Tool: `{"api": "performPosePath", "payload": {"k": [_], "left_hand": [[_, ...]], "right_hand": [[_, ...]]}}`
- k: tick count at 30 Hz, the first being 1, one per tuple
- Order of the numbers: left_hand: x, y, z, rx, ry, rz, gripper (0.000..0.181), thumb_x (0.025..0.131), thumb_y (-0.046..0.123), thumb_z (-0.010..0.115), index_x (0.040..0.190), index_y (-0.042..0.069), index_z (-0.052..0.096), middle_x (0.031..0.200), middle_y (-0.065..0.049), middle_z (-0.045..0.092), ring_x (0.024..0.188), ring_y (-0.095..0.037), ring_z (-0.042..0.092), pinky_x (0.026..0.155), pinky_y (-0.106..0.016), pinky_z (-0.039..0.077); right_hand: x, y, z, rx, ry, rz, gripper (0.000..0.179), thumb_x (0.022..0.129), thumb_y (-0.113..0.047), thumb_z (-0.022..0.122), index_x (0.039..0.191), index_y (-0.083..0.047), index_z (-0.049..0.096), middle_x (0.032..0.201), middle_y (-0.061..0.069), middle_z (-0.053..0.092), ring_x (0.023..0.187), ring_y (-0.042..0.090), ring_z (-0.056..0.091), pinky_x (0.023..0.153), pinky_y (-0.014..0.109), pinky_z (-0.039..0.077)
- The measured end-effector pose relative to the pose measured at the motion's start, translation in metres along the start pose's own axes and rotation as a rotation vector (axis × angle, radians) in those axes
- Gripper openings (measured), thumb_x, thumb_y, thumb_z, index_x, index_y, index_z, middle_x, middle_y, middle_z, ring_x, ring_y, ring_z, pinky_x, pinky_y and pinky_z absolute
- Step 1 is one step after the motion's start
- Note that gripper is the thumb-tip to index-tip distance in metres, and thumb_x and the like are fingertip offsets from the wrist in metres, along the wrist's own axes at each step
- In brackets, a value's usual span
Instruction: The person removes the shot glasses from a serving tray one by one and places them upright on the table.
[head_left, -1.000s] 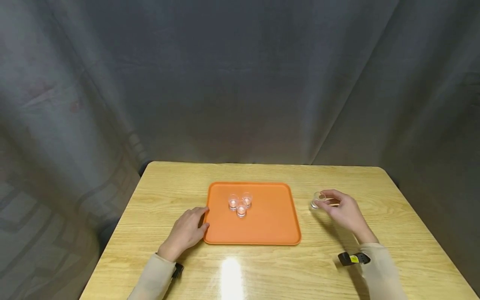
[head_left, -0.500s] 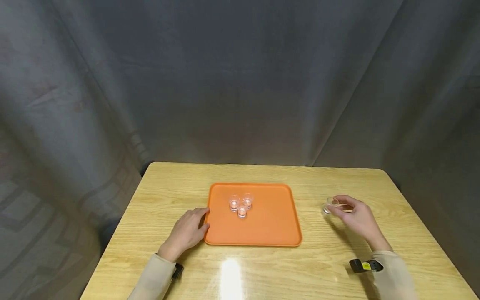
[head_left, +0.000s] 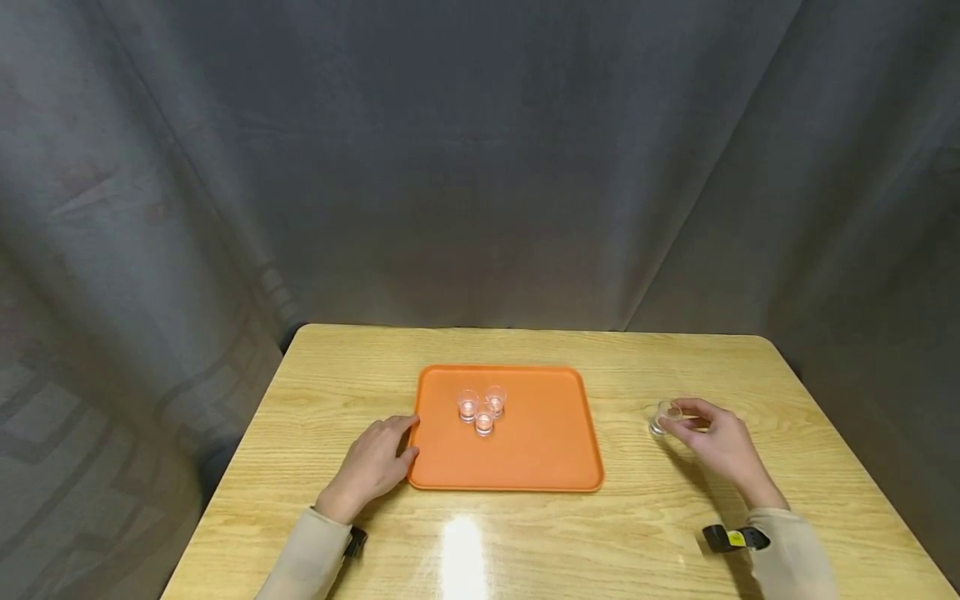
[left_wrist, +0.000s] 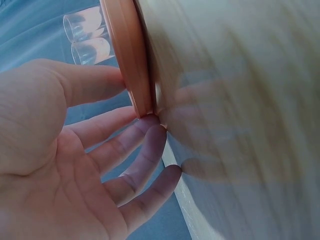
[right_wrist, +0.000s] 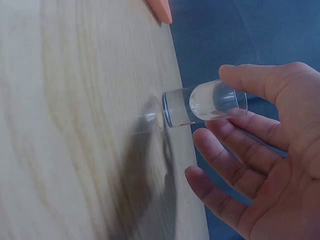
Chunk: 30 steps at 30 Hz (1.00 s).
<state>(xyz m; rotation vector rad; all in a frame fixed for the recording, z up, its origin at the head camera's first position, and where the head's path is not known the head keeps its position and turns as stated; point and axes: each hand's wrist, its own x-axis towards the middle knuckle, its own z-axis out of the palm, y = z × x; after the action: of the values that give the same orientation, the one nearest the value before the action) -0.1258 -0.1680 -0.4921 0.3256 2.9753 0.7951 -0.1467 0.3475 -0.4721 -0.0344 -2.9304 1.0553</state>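
A small clear shot glass [head_left: 661, 419] is pinched near its rim between the thumb and fingers of my right hand [head_left: 722, 446], to the right of the tray. In the right wrist view the shot glass [right_wrist: 205, 103] is upright, its thick base just over the table with a slim gap to its reflection. My left hand [head_left: 372, 462] rests at the left edge of an orange tray [head_left: 540, 458], thumb and fingertips touching the rim, fingers fairly straight. On the tray, left of its middle, three shot glasses [head_left: 484, 422] stand close together.
The wooden table [head_left: 645, 533] carries the tray around its middle, with a bright light reflection in front. Behind and beside it hangs a grey curtain [head_left: 480, 167]. Black bands sit at both wrists.
My right hand has carried the shot glass rightward, away from the tray, and slightly nearer to me, slowing in the last half second. My left hand and the three glasses stay put.
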Motion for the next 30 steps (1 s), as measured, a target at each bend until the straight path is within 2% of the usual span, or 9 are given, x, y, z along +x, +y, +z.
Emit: {"api": "performPosePath", "payload": {"k": [3,10,18,24,30], "left_hand": [[-0.0003,0.0003,-0.0007,-0.002,0.002,0.002,0.049,0.099,0.015,0.074,0.145,0.0,0.063,0.144,-0.02,0.066,0.133,-0.042,0.062,0.113,-0.056,0.052],[-0.0002,-0.0006,-0.0002,-0.005,-0.001,0.0,0.049,0.1,0.015,0.074,0.145,0.0,0.063,0.144,-0.02,0.066,0.134,-0.042,0.062,0.114,-0.056,0.051],[0.0,-0.0011,-0.0011,0.0,-0.005,-0.002,0.049,0.1,0.015,0.074,0.145,0.001,0.063,0.145,-0.02,0.065,0.136,-0.042,0.061,0.116,-0.057,0.049],[0.0,-0.0001,-0.0018,-0.003,-0.01,0.001,0.049,0.1,0.015,0.074,0.145,0.0,0.063,0.145,-0.021,0.065,0.138,-0.042,0.06,0.12,-0.058,0.046],[-0.0004,0.0008,-0.0021,-0.007,-0.012,-0.003,0.049,0.1,0.015,0.074,0.146,0.0,0.063,0.145,-0.02,0.065,0.136,-0.042,0.06,0.116,-0.058,0.049]], "right_hand": [[-0.0007,0.0021,0.0018,0.009,-0.011,0.01,0.063,0.1,-0.044,0.075,0.14,0.003,0.065,0.128,0.024,0.073,0.109,0.034,0.072,0.069,0.02,0.056],[-0.0038,0.0031,0.0044,0.021,-0.011,0.012,0.061,0.101,-0.045,0.073,0.141,0.001,0.064,0.131,0.024,0.072,0.113,0.039,0.072,0.071,0.02,0.057],[-0.0049,0.0054,0.0079,0.021,0.007,0.01,0.059,0.1,-0.044,0.075,0.139,-0.001,0.065,0.129,0.022,0.073,0.107,0.029,0.073,0.071,0.019,0.056],[-0.0059,0.0063,0.01,0.023,0.014,0.015,0.058,0.099,-0.04,0.077,0.139,0.001,0.065,0.128,0.024,0.073,0.106,0.031,0.073,0.069,0.019,0.056],[-0.0065,0.0056,0.008,0.016,0.004,0.023,0.059,0.1,-0.042,0.076,0.14,0.0,0.065,0.129,0.023,0.072,0.108,0.031,0.072,0.069,0.02,0.056]]}}
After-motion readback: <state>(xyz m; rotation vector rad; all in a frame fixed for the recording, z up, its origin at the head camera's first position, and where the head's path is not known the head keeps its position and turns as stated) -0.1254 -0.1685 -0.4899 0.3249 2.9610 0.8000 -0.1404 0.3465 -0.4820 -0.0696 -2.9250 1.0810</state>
